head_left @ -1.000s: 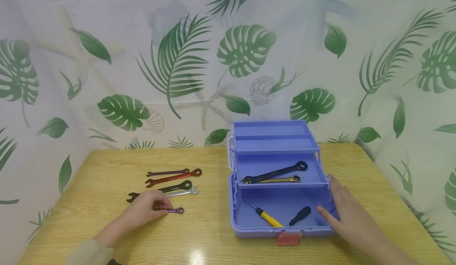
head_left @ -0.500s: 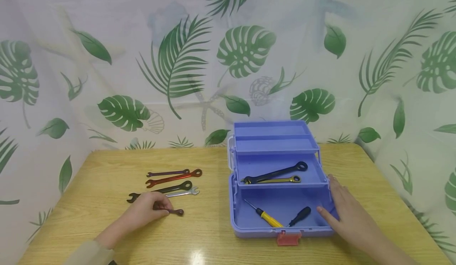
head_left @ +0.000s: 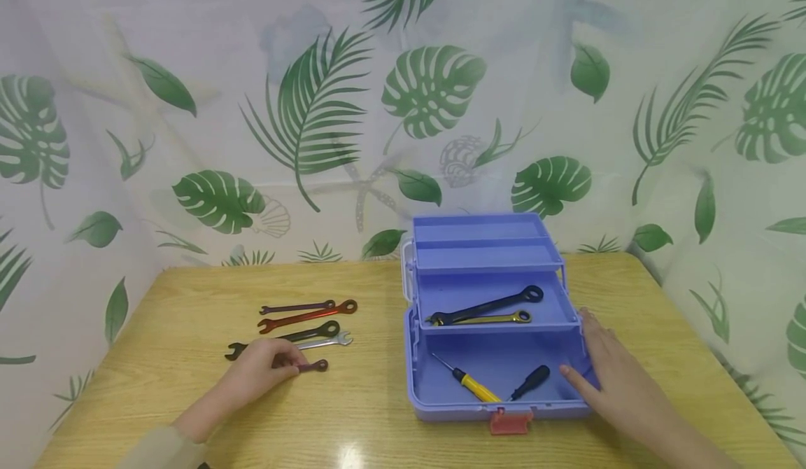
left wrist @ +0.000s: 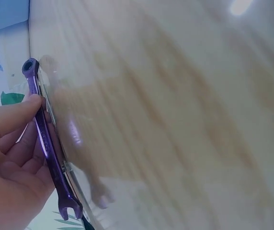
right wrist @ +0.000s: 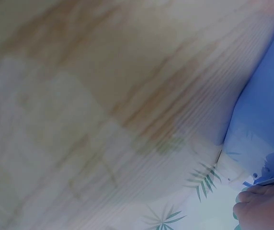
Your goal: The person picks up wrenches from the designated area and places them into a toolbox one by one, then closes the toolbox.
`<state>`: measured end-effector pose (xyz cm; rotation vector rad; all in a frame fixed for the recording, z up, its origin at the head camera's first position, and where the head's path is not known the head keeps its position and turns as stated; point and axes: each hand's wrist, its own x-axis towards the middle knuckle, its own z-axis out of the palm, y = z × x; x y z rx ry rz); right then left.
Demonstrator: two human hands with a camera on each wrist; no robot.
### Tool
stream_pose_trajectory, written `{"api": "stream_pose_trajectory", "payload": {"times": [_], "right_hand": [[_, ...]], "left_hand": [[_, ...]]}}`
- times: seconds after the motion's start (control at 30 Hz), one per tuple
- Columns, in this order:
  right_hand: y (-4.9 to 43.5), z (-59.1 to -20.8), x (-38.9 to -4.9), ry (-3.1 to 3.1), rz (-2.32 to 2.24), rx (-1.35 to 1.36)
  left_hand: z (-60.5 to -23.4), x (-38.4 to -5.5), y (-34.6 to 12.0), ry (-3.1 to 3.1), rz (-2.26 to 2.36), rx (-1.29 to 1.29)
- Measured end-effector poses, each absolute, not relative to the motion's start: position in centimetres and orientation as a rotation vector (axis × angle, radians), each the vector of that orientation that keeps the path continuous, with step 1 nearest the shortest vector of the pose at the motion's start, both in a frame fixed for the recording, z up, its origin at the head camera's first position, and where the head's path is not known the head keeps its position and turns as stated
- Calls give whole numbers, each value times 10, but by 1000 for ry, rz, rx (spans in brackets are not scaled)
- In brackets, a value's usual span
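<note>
My left hand (head_left: 261, 369) pinches a small purple combination wrench (left wrist: 51, 146) between thumb and fingers, close over the table. Its ring end points right, toward the toolbox, in the head view; its open jaw end shows in the left wrist view. Behind that hand lie a silver wrench (head_left: 324, 342), a black wrench (head_left: 308, 333), a red wrench (head_left: 305, 316) and another small purple wrench (head_left: 296, 308). My right hand (head_left: 620, 378) rests along the right side of the blue toolbox (head_left: 441, 409), fingers outside, thumb over the rim. The right wrist view shows part of this hand beside the blue wall.
The toolbox stands with its trays fanned up. A black wrench (head_left: 491, 306) and a gold wrench (head_left: 497, 318) lie in the lower tray (head_left: 441, 290). Below them are a yellow screwdriver (head_left: 475, 386) and a black-handled tool (head_left: 532, 381). A leaf-print cloth (head_left: 340, 126) hangs behind the table.
My left hand has turned the purple wrench edge-on and raised it slightly, moving a little to the right. The right hand has stayed on the toolbox.
</note>
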<state>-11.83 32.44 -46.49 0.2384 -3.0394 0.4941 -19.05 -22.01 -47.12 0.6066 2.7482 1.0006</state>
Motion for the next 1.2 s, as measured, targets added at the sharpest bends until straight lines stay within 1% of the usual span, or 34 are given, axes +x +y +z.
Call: {"api": "stream_pose_trajectory", "payload": {"times": [0.3, 0.5, 0.9, 1.2], "right_hand": [[325, -466, -116, -3027, 499, 243], [325, -466, -116, -3019, 502, 248], [322, -462, -116, -3012, 516, 245], [324, -463, -116, -3005, 508, 252]], "left_hand": [[-469, -190, -212, 2764, 1019, 553], [-461, -193, -203, 2804, 971, 546], [-437, -200, -177, 2794, 954, 609], [-424, -206, -159, 2794, 962, 719]]}}
